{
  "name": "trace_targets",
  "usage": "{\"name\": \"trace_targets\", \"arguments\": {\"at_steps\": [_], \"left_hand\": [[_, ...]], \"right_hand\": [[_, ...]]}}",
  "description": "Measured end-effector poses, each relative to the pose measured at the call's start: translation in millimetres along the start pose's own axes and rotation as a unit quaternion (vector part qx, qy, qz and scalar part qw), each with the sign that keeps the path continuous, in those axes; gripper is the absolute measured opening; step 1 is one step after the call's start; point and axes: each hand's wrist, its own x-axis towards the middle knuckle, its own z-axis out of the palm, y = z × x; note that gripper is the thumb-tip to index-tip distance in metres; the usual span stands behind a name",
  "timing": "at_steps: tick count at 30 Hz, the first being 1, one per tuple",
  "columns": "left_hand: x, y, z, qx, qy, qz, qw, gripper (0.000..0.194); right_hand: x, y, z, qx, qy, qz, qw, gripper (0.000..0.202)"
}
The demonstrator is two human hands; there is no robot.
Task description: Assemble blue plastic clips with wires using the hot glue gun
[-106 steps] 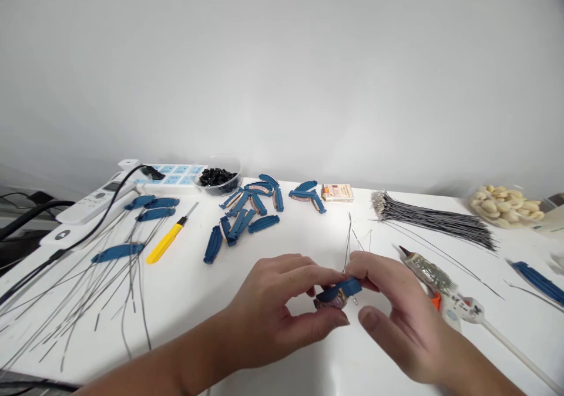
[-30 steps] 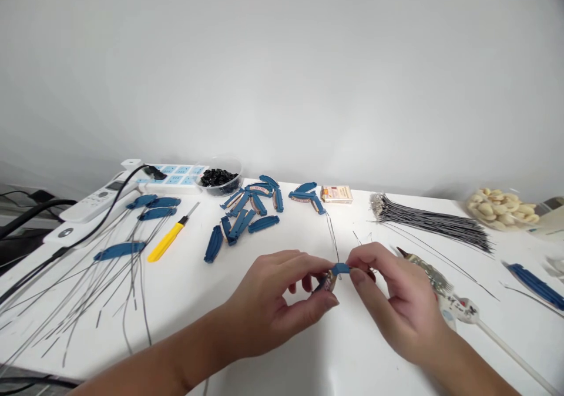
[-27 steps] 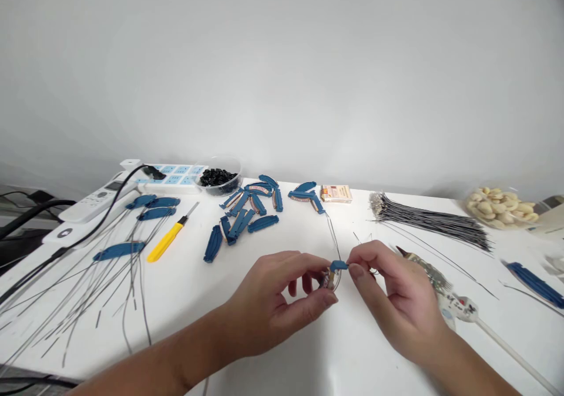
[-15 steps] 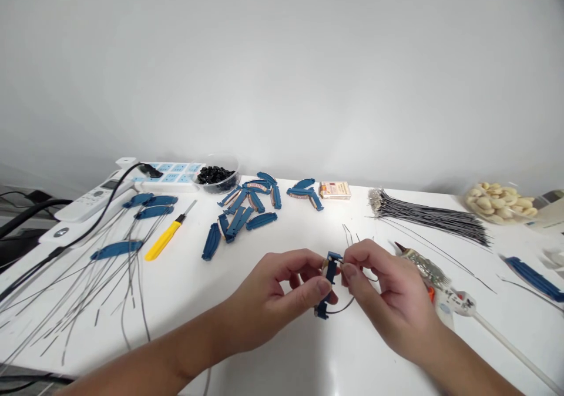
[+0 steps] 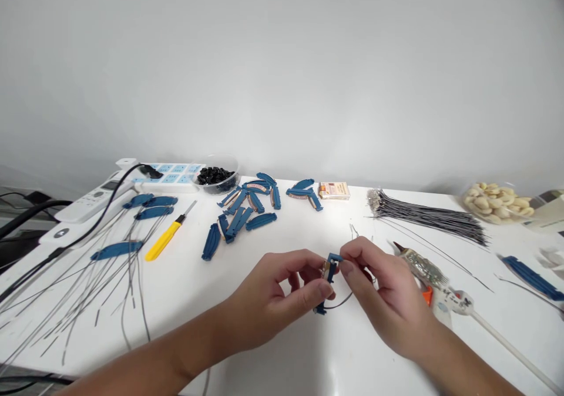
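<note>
Head view: left hand point(image 5: 264, 305), nearly closed, pinches a blue piece point(image 5: 332, 270), long axis running near to far. Right hand point(image 5: 388, 302), just right, pinches closed at its far end; wire point(image 5: 344, 301) loops between; exact grip unclear.

Even, cool light falls on the pale wall point(image 5: 282, 79), brightest straight beyond the fingers and dimmer toward the corners. The white tabletop point(image 5: 264, 267) shows a soft grey shadow below the fingers and a faint glare beside it. Small details between the fingers look slightly soft.
</note>
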Motion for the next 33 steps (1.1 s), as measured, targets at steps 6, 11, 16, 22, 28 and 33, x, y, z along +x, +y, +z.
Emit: {"name": "trace_targets", "arguments": {"at_steps": [6, 11, 16, 22, 28, 33], "left_hand": [[0.3, 2.7, 1.3, 0.046, 0.009, 0.027, 0.999, 0.020], [-0.3, 1.5, 1.3, 0.065, 0.013, 0.040, 0.997, 0.020], [-1.0, 0.0, 1.7, 0.092, 0.022, 0.051, 0.994, 0.022], [-0.1, 0.1, 1.2, 0.109, 0.028, 0.069, 0.991, 0.019], [0.0, -1.1, 1.5, 0.122, 0.031, 0.082, 0.989, 0.017], [0.5, -0.4, 1.3, 0.137, 0.038, 0.097, 0.985, 0.016]], "right_hand": [[-0.6, 1.5, -1.6, -0.008, -0.005, -0.014, 1.000, 0.015], [0.2, 0.2, -2.1, -0.017, -0.009, -0.034, 0.999, 0.013], [2.2, -1.4, -2.0, -0.021, -0.006, -0.043, 0.999, 0.013], [1.2, -1.5, -2.0, -0.022, -0.011, -0.035, 0.999, 0.015], [1.2, 0.4, -2.5, -0.025, -0.010, -0.040, 0.999, 0.013], [0.9, 0.4, -3.0, -0.024, -0.011, -0.041, 0.999, 0.013]]}}
